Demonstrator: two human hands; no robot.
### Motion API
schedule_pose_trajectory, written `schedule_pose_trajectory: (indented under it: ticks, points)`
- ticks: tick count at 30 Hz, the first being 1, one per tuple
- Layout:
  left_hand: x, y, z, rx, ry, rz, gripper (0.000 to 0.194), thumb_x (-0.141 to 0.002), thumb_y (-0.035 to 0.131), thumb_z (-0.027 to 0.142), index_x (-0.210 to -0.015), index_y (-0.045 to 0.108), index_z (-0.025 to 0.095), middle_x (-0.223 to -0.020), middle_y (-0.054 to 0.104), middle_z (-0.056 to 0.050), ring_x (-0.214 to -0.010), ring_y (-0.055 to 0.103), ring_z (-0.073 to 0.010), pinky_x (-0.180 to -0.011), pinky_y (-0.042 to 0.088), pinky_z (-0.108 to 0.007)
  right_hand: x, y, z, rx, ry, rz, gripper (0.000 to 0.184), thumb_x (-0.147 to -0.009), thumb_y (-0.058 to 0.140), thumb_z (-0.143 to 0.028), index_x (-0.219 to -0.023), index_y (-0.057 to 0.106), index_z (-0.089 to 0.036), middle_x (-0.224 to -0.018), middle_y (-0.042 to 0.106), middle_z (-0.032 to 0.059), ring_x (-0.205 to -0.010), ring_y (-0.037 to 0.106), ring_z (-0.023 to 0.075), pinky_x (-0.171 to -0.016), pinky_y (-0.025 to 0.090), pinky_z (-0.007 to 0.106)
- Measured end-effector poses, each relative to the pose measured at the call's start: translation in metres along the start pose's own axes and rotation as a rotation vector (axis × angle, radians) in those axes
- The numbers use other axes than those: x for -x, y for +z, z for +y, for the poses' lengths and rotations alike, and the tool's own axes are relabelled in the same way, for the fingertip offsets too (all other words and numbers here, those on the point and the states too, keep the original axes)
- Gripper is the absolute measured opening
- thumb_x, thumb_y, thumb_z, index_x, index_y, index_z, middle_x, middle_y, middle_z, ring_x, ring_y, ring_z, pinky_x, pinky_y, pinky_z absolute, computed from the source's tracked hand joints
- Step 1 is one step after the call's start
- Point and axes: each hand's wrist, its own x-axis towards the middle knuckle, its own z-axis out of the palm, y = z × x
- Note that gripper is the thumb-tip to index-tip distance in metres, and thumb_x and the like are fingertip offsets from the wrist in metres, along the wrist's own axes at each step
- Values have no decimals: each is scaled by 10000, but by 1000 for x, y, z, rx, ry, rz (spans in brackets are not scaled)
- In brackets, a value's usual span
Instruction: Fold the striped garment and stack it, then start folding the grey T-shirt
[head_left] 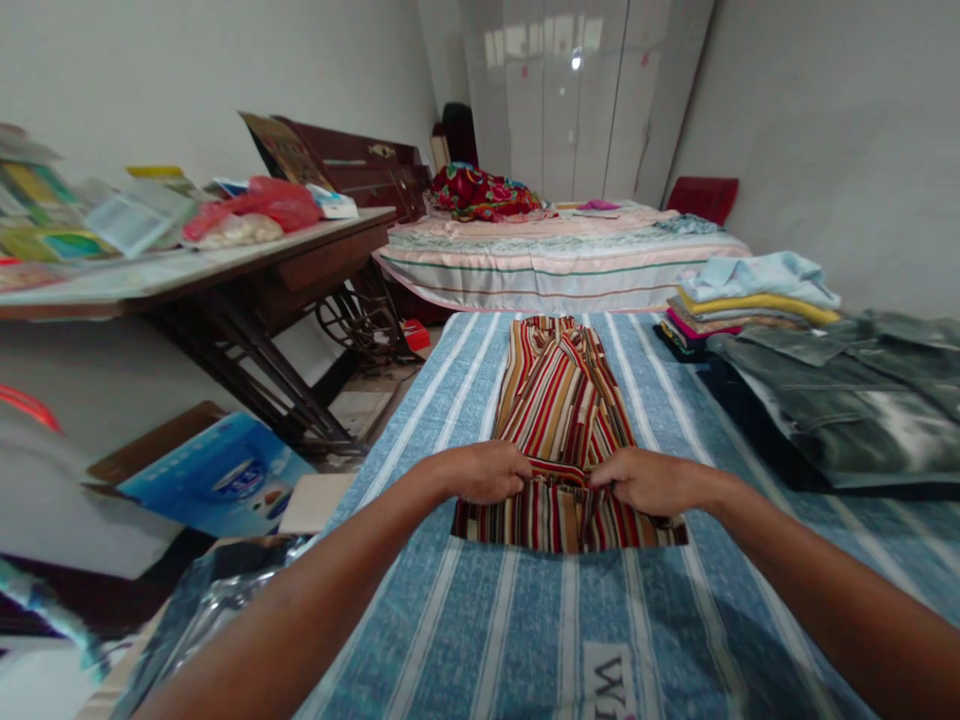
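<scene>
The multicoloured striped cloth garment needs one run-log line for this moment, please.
left hand: holding multicoloured striped cloth garment | right hand: holding garment | garment: on blue-and-white striped sheet

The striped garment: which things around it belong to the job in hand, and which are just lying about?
In the job:
striped garment
left hand and right hand, both gripping it
blue striped cloth underneath
perhaps the stack of folded clothes

Lying about, it seems:
red bag
blue box
red floral bundle
</scene>
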Motion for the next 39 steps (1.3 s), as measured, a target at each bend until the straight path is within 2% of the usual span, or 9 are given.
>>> schedule_pose_trajectory:
  ticks: [3,5,11,18,22,26,33,36,39]
  points:
    - [-25,-13,-17,-32,-5,-32,239,-730,459,70,-718,679,164,-633,635,12,-611,541,-125,-575,397,-203,-23,-15,19,86,89,25,398,-617,364,-23,-797,690,-165,-773,692,-2,-766,621,140,-698,442,205]
    - [-44,-17,-28,-83,-54,18,231,-709,472,66,-697,682,162,-637,642,1,-617,543,-132,-575,395,-211,-39,-20,33,119,140,54,405,-609,376,-9,-801,698,-163,-789,702,7,-786,627,151,-710,442,213]
    - [-71,-12,-49,-138,-100,75,218,-705,491,84,-697,689,172,-665,660,-19,-626,561,-147,-568,389,-229,-56,-14,60,201,253,124,382,-639,422,-13,-860,700,-154,-889,711,55,-875,634,175,-755,433,223]
    - [-76,2,-58,-178,-144,164,198,-740,482,137,-712,676,168,-708,662,-55,-700,596,-185,-628,403,-261,-54,-4,75,256,353,237,350,-709,458,-61,-975,656,-174,-941,685,58,-901,620,186,-732,415,242]
    - [-73,12,-61,-181,-161,261,193,-776,465,164,-791,656,175,-791,666,-61,-782,602,-199,-671,399,-269,-47,-1,82,287,416,287,269,-744,503,-138,-955,658,-197,-905,676,48,-862,616,194,-698,401,254]
    - [-69,17,-62,-161,-172,328,172,-803,460,190,-800,632,191,-781,654,-34,-770,595,-178,-669,389,-250,-39,1,79,294,413,320,240,-787,486,-162,-942,657,-225,-864,673,10,-824,611,158,-693,387,232]
    - [-72,27,-62,-139,-191,390,130,-811,474,183,-786,602,188,-798,639,-25,-784,590,-169,-715,416,-252,-37,10,73,330,436,409,196,-824,484,-190,-937,642,-219,-903,668,22,-856,609,168,-704,385,241]
    - [-65,27,-62,-143,-184,454,146,-847,454,200,-876,594,170,-936,633,-61,-922,572,-183,-827,422,-276,-26,8,73,347,459,496,230,-879,421,-218,-989,622,-199,-1027,641,51,-921,596,173,-765,396,257]
    - [-45,28,-61,-120,-164,551,173,-873,426,210,-906,587,155,-968,623,-81,-975,556,-194,-887,424,-306,-3,11,67,351,469,563,282,-905,371,-232,-1042,613,-183,-1074,624,70,-935,596,181,-807,416,280]
